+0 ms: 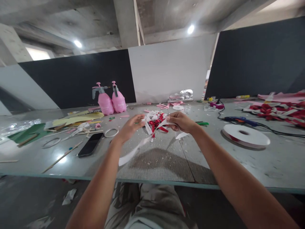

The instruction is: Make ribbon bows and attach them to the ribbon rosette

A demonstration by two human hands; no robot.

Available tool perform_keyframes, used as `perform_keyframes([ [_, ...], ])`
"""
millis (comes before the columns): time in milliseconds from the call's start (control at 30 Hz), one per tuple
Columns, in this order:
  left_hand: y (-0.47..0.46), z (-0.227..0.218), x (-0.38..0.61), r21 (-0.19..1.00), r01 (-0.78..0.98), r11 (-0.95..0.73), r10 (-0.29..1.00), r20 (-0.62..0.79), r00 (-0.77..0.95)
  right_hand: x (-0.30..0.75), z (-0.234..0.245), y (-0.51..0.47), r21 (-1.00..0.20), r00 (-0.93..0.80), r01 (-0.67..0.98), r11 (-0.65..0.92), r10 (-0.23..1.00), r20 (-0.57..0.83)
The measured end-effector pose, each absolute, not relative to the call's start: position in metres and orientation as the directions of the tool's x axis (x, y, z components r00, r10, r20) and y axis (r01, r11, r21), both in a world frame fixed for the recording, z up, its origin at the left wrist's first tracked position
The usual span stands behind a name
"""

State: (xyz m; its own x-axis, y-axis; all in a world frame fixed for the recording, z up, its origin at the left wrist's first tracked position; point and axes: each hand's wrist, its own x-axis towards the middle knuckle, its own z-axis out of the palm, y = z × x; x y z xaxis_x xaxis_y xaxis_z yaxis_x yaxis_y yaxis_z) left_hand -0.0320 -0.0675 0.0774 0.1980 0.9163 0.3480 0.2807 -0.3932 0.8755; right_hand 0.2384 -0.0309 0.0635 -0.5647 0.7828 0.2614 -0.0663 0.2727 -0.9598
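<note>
A bunch of red and white ribbon bows point(156, 119) lies on the table between my hands. My right hand point(180, 122) is closed in a pinch on a white ribbon point(134, 153) at the bunch's right side. From there the strip trails down to the left, its loose end near the table's front. My left hand point(130, 126) is on the bunch's left side, fingers stretched out and apart, holding nothing that I can see. Whether its fingertips touch the bows is unclear. A short white ribbon piece point(182, 135) shows below my right hand.
At left are a black phone point(91, 145), a white ring point(111, 132), sticks and coloured paper. Two pink spray bottles point(105, 104) stand behind. To the right lie a large ribbon roll point(246, 136), a blue glue gun point(243, 121) with its cord, and a red-and-white ribbon heap point(281, 113).
</note>
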Motion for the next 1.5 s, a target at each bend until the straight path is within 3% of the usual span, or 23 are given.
perform_keyframes([
  [100,-0.063,0.074,0.014,0.892,0.17,-0.419,0.84,0.31,0.445,0.235,0.06,-0.031,-0.956,-0.585,-0.022,0.294,0.772,0.251],
  [200,-0.052,0.07,0.043,0.96,0.088,-0.265,0.769,0.156,0.62,0.237,0.058,-0.029,-0.957,-0.545,-0.029,0.288,0.798,0.257],
  [333,-0.034,0.068,0.037,0.994,-0.006,-0.107,0.794,0.089,0.601,0.244,0.059,-0.025,-0.955,-0.475,-0.18,0.235,0.83,0.294],
  [533,-0.022,0.077,0.012,0.949,-0.314,-0.024,0.844,0.187,0.503,0.253,0.067,-0.025,-0.85,-0.348,-0.475,0.227,0.838,0.419],
  [733,-0.019,0.084,0.015,0.806,-0.591,0.037,0.923,0.2,0.33,0.248,0.072,-0.028,-0.729,-0.157,-0.652,0.206,0.905,0.395],
  [867,-0.018,0.085,0.025,0.628,-0.777,0.049,0.949,0.214,0.233,0.251,0.071,-0.028,-0.655,-0.166,-0.73,0.197,0.877,0.45],
  [1200,-0.019,0.082,0.042,0.402,-0.913,-0.071,0.957,0.285,0.051,0.234,0.067,-0.034,-0.578,-0.233,-0.815,0.047,0.887,0.4],
  [1367,-0.018,0.078,0.044,0.492,-0.869,-0.048,0.932,0.335,0.138,0.222,0.057,-0.028,-0.659,-0.192,-0.749,0.067,0.93,0.313],
  [1500,-0.02,0.078,0.043,0.533,-0.845,-0.053,0.915,0.365,0.173,0.221,0.052,-0.021,-0.823,-0.133,-0.561,0.083,0.973,0.189],
])
